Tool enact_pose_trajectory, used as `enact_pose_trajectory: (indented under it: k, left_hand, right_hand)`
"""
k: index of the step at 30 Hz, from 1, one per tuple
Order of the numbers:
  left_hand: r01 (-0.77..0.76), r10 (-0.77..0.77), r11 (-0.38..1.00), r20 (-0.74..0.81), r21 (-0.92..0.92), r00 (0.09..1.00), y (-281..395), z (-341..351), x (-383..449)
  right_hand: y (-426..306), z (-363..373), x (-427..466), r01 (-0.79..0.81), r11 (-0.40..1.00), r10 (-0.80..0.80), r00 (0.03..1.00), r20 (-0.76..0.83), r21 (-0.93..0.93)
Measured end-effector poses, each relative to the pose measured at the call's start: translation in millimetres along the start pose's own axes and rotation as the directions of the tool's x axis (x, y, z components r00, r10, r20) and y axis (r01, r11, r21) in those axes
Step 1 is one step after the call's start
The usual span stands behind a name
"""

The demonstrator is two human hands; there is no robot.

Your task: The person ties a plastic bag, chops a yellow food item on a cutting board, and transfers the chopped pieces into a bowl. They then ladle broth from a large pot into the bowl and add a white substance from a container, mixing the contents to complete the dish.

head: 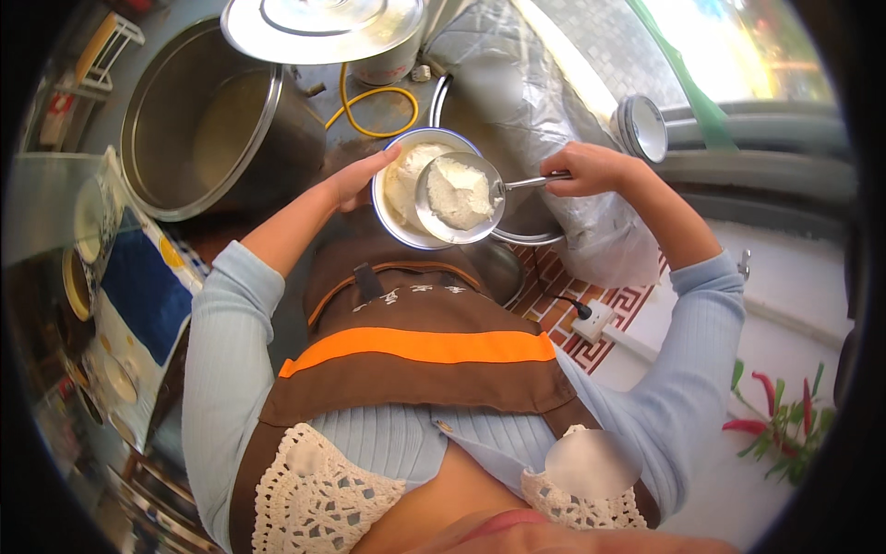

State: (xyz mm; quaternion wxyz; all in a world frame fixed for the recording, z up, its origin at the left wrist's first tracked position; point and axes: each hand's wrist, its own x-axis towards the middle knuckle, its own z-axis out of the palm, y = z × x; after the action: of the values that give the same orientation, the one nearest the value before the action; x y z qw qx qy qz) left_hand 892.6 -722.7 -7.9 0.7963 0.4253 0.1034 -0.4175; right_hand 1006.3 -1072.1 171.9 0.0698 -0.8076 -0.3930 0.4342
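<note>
In my left hand [361, 179] is a white bowl with a blue rim [382, 201], gripped at its left side with the thumb over the edge. Soft white food, like bean curd, lies in the bowl [422, 158]. My right hand [592, 170] grips the handle of a metal ladle [500, 197]. The ladle's round scoop is over the right part of the bowl and carries more of the soft white food [458, 190]. Behind and below the bowl stands a large metal pot [529, 240], partly hidden by the bowl, the ladle and a silvery plastic-covered sheet [602, 242].
A deep metal pot [270, 131] stands uncovered at the left. A metal lid [325, 28] and a yellow hose [381, 131] are farther away. Stacked bowls [644, 128] sit at the right ledge. A power socket with a plug [594, 318] is near the tiled wall.
</note>
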Motion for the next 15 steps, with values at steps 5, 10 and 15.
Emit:
enact_pose_trajectory:
  k: [5,10,15]
  left_hand:
    - [-0.028,0.027,1.0,-0.067,-0.013,0.997,-5.5,5.9,-14.3]
    - [-0.124,0.115,0.991,-0.132,-0.06,0.985,-18.9,0.6,-32.5]
    - [-0.225,0.196,0.97,-0.262,-0.088,0.945,-29.9,-6.3,-59.8]
  right_hand:
    - [-29.1,-46.2,57.2,0.137,0.944,-0.106,0.987,0.117,-0.3]
    - [-69.4,-69.5,89.5,0.202,0.824,-0.118,0.975,0.189,-0.529]
    - [-100.4,-82.8,94.4,0.215,0.706,-0.189,0.975,0.113,-0.674]
